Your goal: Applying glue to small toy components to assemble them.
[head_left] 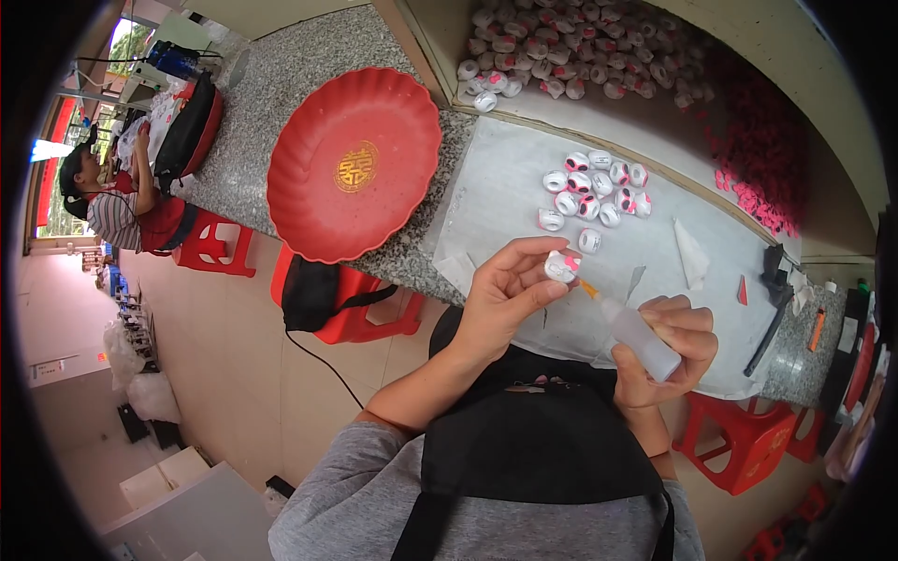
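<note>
Between the thumb and fingers of my left hand [505, 297] is a small white and pink shoe-shaped piece [562, 266]. My right hand [675, 344] grips a pale, translucent squeeze bottle [644, 341], tilted so that its orange nozzle tip [587, 289] is close beside the piece; whether they touch I cannot tell. Just beyond my hands, a cluster of similar small pieces [594, 184] rests on the white sheet [496, 187], several with pink and black patches. One single piece [589, 240] lies nearest my left fingertips.
A large red scalloped tray [309, 140] stands on the granite counter to the left. Behind the sheet, a raised wooden edge borders a heap of white pieces [580, 47] and a pile of pink pieces [762, 159]. A black tool [769, 327] lies right. Another person [117, 206] sits far left.
</note>
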A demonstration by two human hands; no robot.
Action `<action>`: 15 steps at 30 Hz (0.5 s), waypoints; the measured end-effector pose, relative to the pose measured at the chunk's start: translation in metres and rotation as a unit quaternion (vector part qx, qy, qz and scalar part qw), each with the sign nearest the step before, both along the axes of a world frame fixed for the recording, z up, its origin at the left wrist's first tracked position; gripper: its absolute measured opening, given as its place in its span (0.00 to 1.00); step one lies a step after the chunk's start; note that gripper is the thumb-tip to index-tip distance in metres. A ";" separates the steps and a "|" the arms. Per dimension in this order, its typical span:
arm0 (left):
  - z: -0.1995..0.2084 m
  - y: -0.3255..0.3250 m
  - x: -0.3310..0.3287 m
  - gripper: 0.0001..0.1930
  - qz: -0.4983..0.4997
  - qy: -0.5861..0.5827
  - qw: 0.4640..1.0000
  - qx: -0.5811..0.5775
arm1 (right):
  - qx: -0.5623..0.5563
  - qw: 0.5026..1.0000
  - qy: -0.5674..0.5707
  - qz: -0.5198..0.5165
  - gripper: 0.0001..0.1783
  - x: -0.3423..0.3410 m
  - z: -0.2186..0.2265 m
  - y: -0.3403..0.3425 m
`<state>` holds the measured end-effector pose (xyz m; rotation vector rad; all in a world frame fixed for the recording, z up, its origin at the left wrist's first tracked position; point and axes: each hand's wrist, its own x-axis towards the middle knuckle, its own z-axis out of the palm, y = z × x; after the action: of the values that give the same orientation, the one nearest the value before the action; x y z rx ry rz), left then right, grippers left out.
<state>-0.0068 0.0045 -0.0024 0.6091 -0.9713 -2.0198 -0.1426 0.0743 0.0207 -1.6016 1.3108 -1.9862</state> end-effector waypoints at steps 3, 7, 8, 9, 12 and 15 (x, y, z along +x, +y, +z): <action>-0.001 -0.001 -0.005 0.18 0.008 -0.024 1.000 0.018 | 0.008 1.000 -0.002 0.004 0.23 -0.003 -0.002 -0.002; 0.001 -0.003 -0.001 0.18 0.049 -0.023 0.998 0.025 | 0.001 0.993 -0.113 0.016 0.21 -0.012 -0.005 -0.002; 0.002 -0.003 0.001 0.18 0.043 -0.014 0.999 0.019 | -0.006 0.994 -0.104 0.010 0.21 -0.020 -0.002 -0.001; 0.001 -0.005 0.002 0.18 0.066 -0.021 0.998 0.010 | 0.037 0.992 -0.120 -0.018 0.20 -0.033 0.001 -0.002; -0.004 -0.012 0.007 0.17 0.099 -0.019 0.995 -0.007 | 0.068 0.985 -0.156 -0.015 0.17 -0.071 0.004 -0.013; -0.004 -0.012 0.011 0.17 0.118 -0.039 0.992 -0.021 | 0.237 0.968 -0.075 -0.035 0.15 -0.115 0.010 -0.036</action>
<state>0.0043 -0.0078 -0.0061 0.7476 -0.9375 -1.7748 -0.2576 0.0383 0.0312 -1.1742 1.6409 -1.6224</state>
